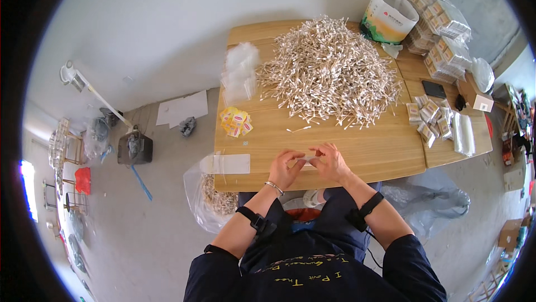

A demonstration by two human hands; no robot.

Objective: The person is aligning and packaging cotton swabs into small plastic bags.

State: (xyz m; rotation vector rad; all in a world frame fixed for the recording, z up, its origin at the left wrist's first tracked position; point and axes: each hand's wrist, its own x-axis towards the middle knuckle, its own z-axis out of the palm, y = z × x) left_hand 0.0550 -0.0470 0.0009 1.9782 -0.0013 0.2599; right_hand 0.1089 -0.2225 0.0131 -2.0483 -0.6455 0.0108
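Near the front edge of the wooden table [379,159], my left hand [285,169] and my right hand [331,164] face each other with bent fingers. Between their fingertips they pinch a thin, whitish piece [309,160], too small to name and partly covered by the fingers. Beyond them rises a big heap of cotton swabs [329,73], with a few loose swabs [298,129] at its near edge. Left of my hands lies a flat clear plastic bag [234,164]. Yellow and white cards [235,121] form a small pile behind it.
Clear bags [241,70] lie at the far left. A printed bin [389,17] and wrapped stacks of packs [441,22] stand far right. Small packs [429,114] and a black phone [434,89] sit nearer. A plastic sack of swabs [218,198] stands below the table's left edge.
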